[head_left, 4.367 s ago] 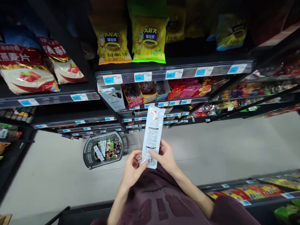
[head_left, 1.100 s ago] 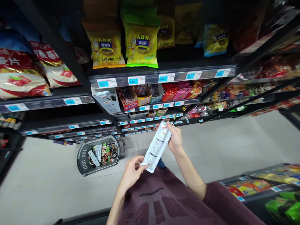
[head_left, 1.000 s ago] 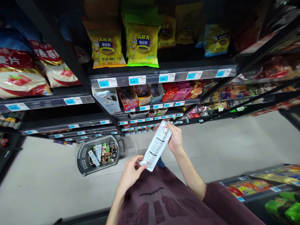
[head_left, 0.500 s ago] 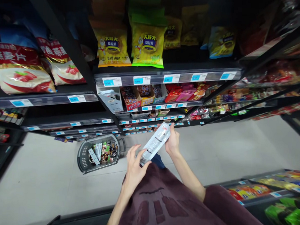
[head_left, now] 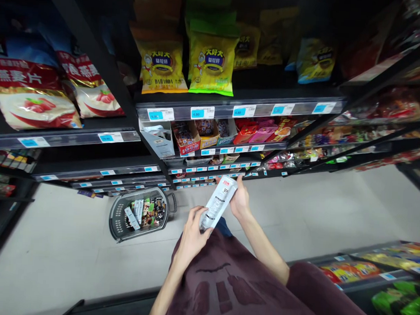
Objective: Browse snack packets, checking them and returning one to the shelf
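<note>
Between my two hands is a long, pale silver snack packet [head_left: 219, 202], tilted, with red and black print on the side toward me. My left hand [head_left: 194, 231] grips its lower end, the thumb below and fingers along the edge. My right hand [head_left: 239, 198] is closed on the upper right edge, its fingertips partly hidden behind the packet. On the floor to the left stands a grey shopping basket [head_left: 114, 230]. Inside it lie similar pale packets [head_left: 133, 216] and many small dark and green wrapped pieces [head_left: 153, 211].
Dark shelving rises in front, its upper shelf edge [head_left: 240, 111] reaching toward me. Yellow snack bags [head_left: 213, 60] stand on it, with oat bags [head_left: 36, 99] at left and open boxes of snacks [head_left: 186, 138] below. Another stocked shelf [head_left: 361, 275] is close at lower right.
My left fingers have closed in around the packet's lower end, where they were more spread. The packet has turned slightly, so its red print shows more clearly. The basket stays put.
</note>
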A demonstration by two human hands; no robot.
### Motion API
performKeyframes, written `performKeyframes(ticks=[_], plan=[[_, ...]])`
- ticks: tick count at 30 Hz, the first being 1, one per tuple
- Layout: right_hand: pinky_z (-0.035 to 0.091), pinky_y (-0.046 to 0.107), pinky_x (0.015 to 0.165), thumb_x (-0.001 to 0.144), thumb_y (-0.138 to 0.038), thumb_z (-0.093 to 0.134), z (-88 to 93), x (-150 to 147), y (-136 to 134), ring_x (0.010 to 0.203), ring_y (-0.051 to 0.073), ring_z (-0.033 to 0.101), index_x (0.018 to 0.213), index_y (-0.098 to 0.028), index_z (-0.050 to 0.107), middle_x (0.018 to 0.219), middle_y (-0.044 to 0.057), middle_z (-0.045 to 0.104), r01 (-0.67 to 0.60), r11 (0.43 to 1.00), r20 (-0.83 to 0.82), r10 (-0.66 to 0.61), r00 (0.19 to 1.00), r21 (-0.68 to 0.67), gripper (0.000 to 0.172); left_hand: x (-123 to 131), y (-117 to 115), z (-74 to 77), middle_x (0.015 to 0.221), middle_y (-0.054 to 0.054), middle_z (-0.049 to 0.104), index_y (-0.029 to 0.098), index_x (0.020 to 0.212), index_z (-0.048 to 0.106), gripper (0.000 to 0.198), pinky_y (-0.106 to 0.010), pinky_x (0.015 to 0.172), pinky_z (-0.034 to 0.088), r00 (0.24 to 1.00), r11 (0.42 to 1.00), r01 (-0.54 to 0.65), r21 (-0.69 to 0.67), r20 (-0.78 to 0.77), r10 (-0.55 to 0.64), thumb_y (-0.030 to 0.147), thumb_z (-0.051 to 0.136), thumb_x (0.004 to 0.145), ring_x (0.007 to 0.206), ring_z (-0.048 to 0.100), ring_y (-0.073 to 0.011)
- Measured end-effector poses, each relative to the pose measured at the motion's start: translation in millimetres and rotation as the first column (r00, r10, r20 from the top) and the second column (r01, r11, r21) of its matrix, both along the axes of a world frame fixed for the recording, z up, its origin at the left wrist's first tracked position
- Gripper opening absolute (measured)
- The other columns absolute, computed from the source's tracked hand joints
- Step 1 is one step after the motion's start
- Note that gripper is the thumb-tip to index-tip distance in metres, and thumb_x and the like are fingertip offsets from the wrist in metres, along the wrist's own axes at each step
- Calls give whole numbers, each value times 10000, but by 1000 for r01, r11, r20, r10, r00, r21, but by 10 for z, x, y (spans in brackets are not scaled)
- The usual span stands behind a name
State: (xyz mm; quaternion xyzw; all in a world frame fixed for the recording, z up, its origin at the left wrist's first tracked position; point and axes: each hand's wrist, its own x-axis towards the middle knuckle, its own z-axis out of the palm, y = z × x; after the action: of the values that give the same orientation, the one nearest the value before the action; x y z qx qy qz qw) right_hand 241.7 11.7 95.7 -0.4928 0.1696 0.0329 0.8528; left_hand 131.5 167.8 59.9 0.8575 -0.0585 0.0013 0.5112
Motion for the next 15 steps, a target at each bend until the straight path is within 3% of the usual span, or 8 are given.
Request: performKeyframes(ticks=[4, 7, 11, 15], plan=[[541, 382, 741, 808, -745, 432, 51, -14, 6, 911, 294, 662, 1009, -145, 676, 992, 131, 708, -89, 993, -19, 91, 996, 74, 678, 10, 22, -10, 1231, -71, 505, 268, 1222, 531, 522, -371, 992, 409, 999, 992, -26, -122, -50, 20, 126, 677, 741, 1168, 498, -238], [523, 399, 770, 819, -766, 360, 64, -23, 12, 953, 302, 647, 1085, -177, 659, 1016, 116, 702, -194, 973, 25, 193, 981, 123, 712, -3, 57, -25, 1234, -77, 525, 257, 1225, 538, 459, -347, 943, 436, 989, 933, -29, -360, -148, -26, 197, 661, 787, 1121, 532, -232], [503, 370, 755, 840, -664, 475, 20, -29, 59, 911, 271, 647, 1085, -209, 663, 1013, 89, 698, -272, 960, 45, 270, 962, 72, 550, -47, 92, -48, 1153, -86, 580, 217, 1220, 533, 431, -273, 735, 483, 928, 686, -132, -716, -332, -167, 285, 661, 814, 864, 604, -179], [479, 292, 652, 780, -465, 681, -40, -39, 134, 781, 193, 622, 1013, -221, 681, 934, 49, 690, -269, 963, 78, 268, 960, 13, 338, -85, 103, -62, 1102, -64, 593, 211, 1149, 588, 353, -233, 616, 436, 892, 428, -259, -866, -385, -239, 256, 658, 806, 643, 572, -101]])
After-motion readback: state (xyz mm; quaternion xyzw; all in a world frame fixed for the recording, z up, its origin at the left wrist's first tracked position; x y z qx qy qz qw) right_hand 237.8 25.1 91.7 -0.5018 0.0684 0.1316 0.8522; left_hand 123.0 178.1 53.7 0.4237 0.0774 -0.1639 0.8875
